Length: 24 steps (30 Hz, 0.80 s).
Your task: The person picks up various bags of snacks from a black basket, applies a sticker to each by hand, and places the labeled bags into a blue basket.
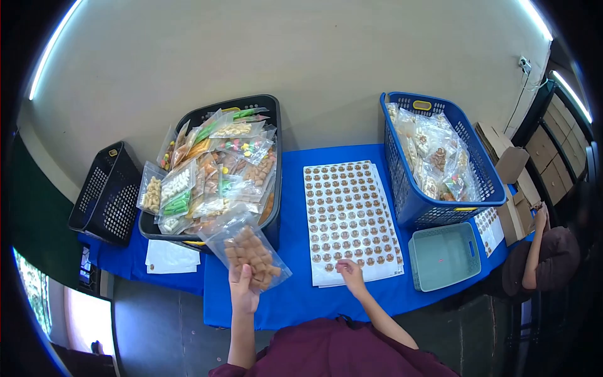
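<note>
My left hand (244, 290) grips the lower edge of a clear plastic bag (250, 254) filled with brown pillow-shaped snack pieces. The bag is held up in front of the black basket (272, 125), which is heaped with similar bags of assorted snacks. A white sheet of round brown stickers (342, 213) lies on the blue-covered table, on top of more sheets. At its bottom row, my right hand (352, 275) has its thumb and fingers pinched together close to the paper. Whether a sticker is between those fingertips cannot be made out.
On the right stand a blue basket (408, 204) of bagged snacks and a shallow green tray (445, 286). Cardboard (512, 207) and another person (546, 257) are beyond. A smaller black basket (103, 201) and white sheets (171, 256) sit at the left.
</note>
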Motion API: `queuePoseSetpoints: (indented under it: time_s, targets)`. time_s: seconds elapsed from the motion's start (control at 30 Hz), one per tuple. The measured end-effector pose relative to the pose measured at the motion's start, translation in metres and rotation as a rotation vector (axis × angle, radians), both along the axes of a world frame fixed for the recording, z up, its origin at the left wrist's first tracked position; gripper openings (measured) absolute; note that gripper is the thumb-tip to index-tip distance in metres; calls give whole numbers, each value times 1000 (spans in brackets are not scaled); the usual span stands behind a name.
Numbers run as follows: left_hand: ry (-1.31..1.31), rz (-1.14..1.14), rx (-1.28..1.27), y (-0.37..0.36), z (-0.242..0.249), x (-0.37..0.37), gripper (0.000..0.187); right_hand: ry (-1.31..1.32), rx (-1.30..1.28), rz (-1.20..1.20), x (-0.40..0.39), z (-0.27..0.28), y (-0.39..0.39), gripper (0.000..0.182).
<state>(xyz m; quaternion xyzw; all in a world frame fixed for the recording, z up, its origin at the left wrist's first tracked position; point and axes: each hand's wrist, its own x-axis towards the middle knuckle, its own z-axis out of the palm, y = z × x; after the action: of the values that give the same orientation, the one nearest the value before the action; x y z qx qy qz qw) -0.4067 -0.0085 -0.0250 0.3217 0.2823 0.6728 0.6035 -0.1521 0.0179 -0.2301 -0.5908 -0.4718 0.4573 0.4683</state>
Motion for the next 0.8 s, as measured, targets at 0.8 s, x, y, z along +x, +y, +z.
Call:
queuePoseSetpoints:
  time_s: [0.8]
  targets:
    - [153, 459, 33, -12, -6, -29, 43, -638, -34, 65, -23, -76, 23, 19]
